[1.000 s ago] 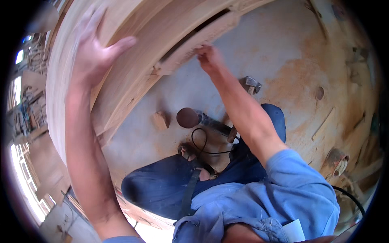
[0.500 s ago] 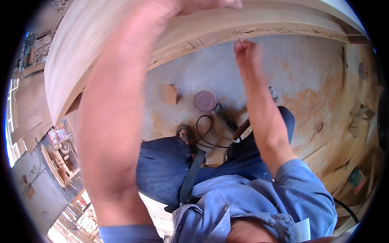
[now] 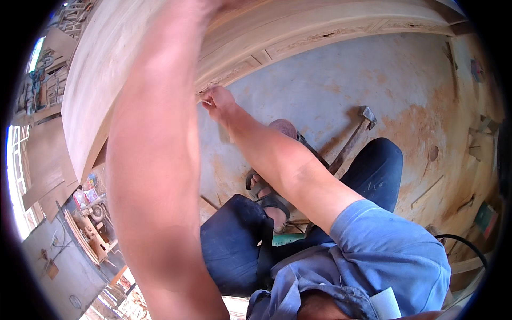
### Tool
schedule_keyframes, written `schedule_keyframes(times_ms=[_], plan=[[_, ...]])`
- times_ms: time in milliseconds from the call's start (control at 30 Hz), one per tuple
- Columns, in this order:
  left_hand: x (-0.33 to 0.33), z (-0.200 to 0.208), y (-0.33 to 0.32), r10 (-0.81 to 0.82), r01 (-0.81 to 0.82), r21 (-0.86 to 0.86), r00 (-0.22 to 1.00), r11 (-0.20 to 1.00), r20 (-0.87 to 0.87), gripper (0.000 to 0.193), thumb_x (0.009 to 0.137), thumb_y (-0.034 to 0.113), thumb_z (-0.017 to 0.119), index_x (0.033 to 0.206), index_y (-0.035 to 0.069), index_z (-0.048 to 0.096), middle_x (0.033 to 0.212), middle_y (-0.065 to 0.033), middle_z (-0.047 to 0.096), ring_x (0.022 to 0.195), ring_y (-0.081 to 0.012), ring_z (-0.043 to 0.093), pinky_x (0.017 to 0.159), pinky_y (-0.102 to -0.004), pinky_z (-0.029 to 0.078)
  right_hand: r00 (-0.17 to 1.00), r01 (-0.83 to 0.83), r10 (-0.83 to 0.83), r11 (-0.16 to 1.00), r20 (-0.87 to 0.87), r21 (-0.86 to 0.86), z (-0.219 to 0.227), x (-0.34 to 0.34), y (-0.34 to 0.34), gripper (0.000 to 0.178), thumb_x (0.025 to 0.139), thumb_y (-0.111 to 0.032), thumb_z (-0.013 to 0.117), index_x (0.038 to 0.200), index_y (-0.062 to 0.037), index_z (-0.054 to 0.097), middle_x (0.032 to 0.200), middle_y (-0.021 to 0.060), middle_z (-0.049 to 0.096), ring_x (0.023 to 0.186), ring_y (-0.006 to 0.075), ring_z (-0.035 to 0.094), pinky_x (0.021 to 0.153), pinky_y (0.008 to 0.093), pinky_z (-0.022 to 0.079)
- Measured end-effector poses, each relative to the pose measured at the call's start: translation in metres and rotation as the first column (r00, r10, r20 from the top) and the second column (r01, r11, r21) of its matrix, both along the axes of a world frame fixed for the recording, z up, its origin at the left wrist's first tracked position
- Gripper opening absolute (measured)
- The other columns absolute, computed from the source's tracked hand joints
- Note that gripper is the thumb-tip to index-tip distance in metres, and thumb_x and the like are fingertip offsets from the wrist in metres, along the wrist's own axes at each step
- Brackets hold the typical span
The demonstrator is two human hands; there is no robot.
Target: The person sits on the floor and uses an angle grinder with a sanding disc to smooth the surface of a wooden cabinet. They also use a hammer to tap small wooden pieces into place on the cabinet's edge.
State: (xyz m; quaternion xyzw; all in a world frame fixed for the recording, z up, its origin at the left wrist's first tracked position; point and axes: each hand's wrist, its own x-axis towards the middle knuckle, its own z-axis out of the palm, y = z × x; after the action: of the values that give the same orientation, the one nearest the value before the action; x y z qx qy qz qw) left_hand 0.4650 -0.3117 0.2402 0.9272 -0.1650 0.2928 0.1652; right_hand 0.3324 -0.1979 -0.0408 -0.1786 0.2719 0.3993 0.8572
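Note:
A large pale wooden workpiece (image 3: 320,24) curves across the top, with a rough, chipped strip along its lower edge. My left hand (image 3: 226,4) rests at the workpiece's upper part, blurred and mostly cut off by the frame, so its fingers do not show. My right hand (image 3: 217,100) is closed at the left stretch of that rough edge, fingertips pinched together against the wood. What they hold, if anything, is too small to make out. Below my right forearm, a disc sander (image 3: 284,128) lies partly hidden on the floor.
A hammer (image 3: 352,138) with a wooden handle lies on the dusty grey floor (image 3: 405,80), beside my right knee. My sandalled feet (image 3: 272,205) are beneath me. Boards and scrap wood (image 3: 88,229) sit at the left; more wood pieces lie along the right side.
My right hand has moved left along the workpiece's edge, from over the floor to touching the wood. The forearm now covers part of the sander, and the hammer has come into full view.

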Motion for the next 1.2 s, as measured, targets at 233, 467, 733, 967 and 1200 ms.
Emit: schedule_keyframes(times_ms=[233, 467, 733, 967, 1200], plan=[[-0.112, 0.020, 0.213, 0.196, -0.081, 0.308, 0.910, 0.948, -0.364, 0.105, 0.076, 0.067, 0.075, 0.154, 0.005, 0.043, 0.162, -0.0189, 0.037, 0.150, -0.0364, 0.031, 0.123, -0.0449, 0.027, 0.971, 0.219, -0.226, 0.972, -0.076, -0.083, -0.002, -0.073, -0.040, 0.037, 0.067, 0.017, 0.051, 0.093, -0.0072, 0.063, 0.093, 0.0026, 0.066, 0.073, 0.0119, 0.053, 0.063, 0.0216, 0.035], [-0.109, 0.024, 0.199, 0.187, -0.106, 0.228, 0.909, 0.968, -0.372, 0.106, 0.071, 0.059, 0.085, 0.153, 0.006, 0.044, 0.162, -0.0179, 0.037, 0.150, -0.0359, 0.031, 0.124, -0.0464, 0.025, 0.966, 0.203, -0.224, 0.966, 0.127, 0.162, -0.032, -0.055, -0.033, 0.028, 0.070, 0.013, 0.056, 0.092, -0.0050, 0.059, 0.091, 0.0039, 0.062, 0.085, 0.0160, 0.057, 0.071, 0.0278, 0.043], [-0.112, 0.017, 0.205, 0.197, -0.122, 0.222, 0.914, 0.967, -0.355, 0.104, 0.074, 0.057, 0.083, 0.156, 0.009, 0.042, 0.159, -0.0156, 0.043, 0.146, -0.0312, 0.040, 0.122, -0.0413, 0.030, 0.995, 0.081, -0.074, 0.989, 0.060, -0.120, 0.010, 0.009, -0.017, 0.023, 0.075, 0.005, 0.065, 0.092, -0.0101, 0.060, 0.090, 0.0044, 0.062, 0.090, 0.0201, 0.058, 0.088, 0.0377, 0.044], [-0.123, 0.027, 0.209, 0.175, -0.206, 0.003, 0.824, 0.979, -0.539, 0.094, 0.078, 0.055, 0.082, 0.150, 0.006, 0.048, 0.144, -0.0173, 0.056, 0.130, -0.0275, 0.055, 0.111, -0.0384, 0.041, 0.993, 0.063, -0.045, 0.986, 0.112, -0.157, 0.010, -0.001, 0.005, 0.023, 0.076, 0.002, 0.066, 0.094, -0.0103, 0.060, 0.091, 0.0038, 0.063, 0.089, 0.0189, 0.057, 0.089, 0.0407, 0.043], [-0.123, 0.010, 0.206, 0.168, -0.201, -0.007, 0.836, 0.980, -0.522, 0.090, 0.077, 0.058, 0.080, 0.144, 0.005, 0.053, 0.139, -0.0173, 0.060, 0.128, -0.0289, 0.057, 0.110, -0.0416, 0.043, 0.986, 0.123, -0.097, 0.973, 0.138, -0.194, -0.002, -0.002, 0.003, 0.028, 0.075, 0.005, 0.064, 0.096, -0.0139, 0.059, 0.090, 0.0000, 0.062, 0.088, 0.0150, 0.055, 0.087, 0.0378, 0.039]])
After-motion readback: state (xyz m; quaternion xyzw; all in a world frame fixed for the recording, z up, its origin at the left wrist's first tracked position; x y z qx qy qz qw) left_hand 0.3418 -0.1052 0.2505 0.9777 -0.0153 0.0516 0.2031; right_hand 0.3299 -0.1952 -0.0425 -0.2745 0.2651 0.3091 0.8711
